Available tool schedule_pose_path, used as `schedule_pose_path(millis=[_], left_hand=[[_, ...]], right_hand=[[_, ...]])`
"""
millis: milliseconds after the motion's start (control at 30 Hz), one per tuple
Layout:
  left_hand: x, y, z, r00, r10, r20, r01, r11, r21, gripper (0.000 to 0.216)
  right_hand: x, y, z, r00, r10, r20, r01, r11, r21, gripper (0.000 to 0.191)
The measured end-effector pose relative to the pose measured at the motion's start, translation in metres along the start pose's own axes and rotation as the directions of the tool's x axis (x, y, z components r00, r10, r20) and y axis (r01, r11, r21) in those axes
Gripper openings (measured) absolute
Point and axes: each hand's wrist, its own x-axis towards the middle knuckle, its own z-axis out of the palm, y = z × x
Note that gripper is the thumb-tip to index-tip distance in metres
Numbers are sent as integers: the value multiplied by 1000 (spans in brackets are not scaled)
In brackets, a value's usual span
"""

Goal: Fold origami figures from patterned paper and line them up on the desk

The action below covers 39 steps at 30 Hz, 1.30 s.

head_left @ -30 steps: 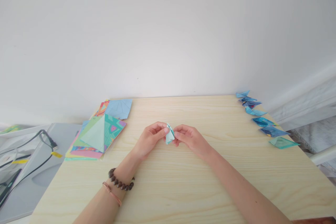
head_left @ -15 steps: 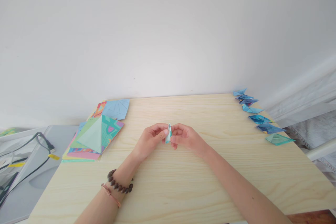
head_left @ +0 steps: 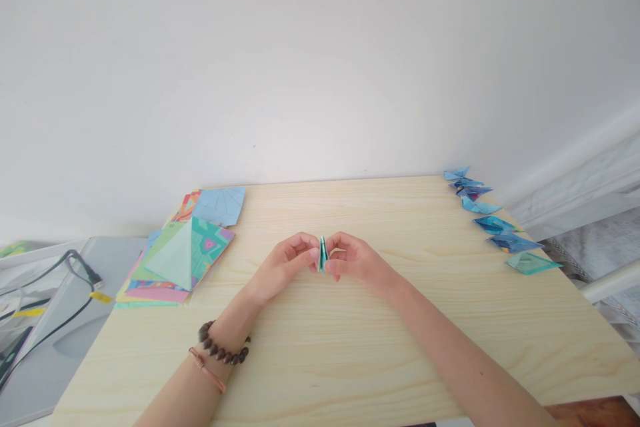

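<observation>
Over the middle of the wooden table (head_left: 320, 353), a small folded teal paper piece (head_left: 323, 255) stands upright between my hands, its layers slightly spread. My left hand (head_left: 284, 263) pinches its left side between thumb and fingers. On the other side, my right hand (head_left: 356, 257) is closed on the right face with thumb and fingertips. The fingers hide part of the paper's edges. A dark beaded bracelet (head_left: 223, 350) and a thin copper-coloured bangle (head_left: 207, 370) circle my left wrist.
Patterned paper sheets (head_left: 175, 257) lie stacked at the table's left. Several folded blue and teal paper shapes (head_left: 505, 235) line the right edge. Black cables (head_left: 75, 267) rest on a grey surface at far left. A white wall (head_left: 320, 67) rises behind the table.
The paper piece has turned, showing its folded layers spread edge-on instead of a pale slanted side. My left hand has shifted slightly, and both hands keep their pinch.
</observation>
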Motion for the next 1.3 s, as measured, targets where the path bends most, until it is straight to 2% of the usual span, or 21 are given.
schedule_pose_path(millis=[200,467,700,867,1000,1100,1300], left_hand=[[0,0,1,999,-3,37,4,1000,-12,21],[-2,-3,4,986,-89,141,115,976,-186,15],[-1,-3,1,989,-56,134,78,984,-159,15],[-2,-2,1,990,-87,109,102,985,-137,22],[-2,-3,0,992,-104,73,114,983,-142,21],[-2,-2,0,992,-107,62,113,988,-109,19],[-3,-1,-3,994,-72,87,77,996,-53,17]], right_hand=[[0,-1,0,1000,-3,1,3,1000,31,29],[1,0,-4,998,24,53,-26,999,38,31],[-3,-4,-7,984,117,132,-131,987,98,29],[-4,-5,-7,980,160,121,-174,978,117,21],[-4,-5,-8,985,138,99,-152,977,151,19],[-4,-5,-8,989,134,61,-141,983,115,19],[-4,-1,-2,992,-108,-68,99,989,-114,18]])
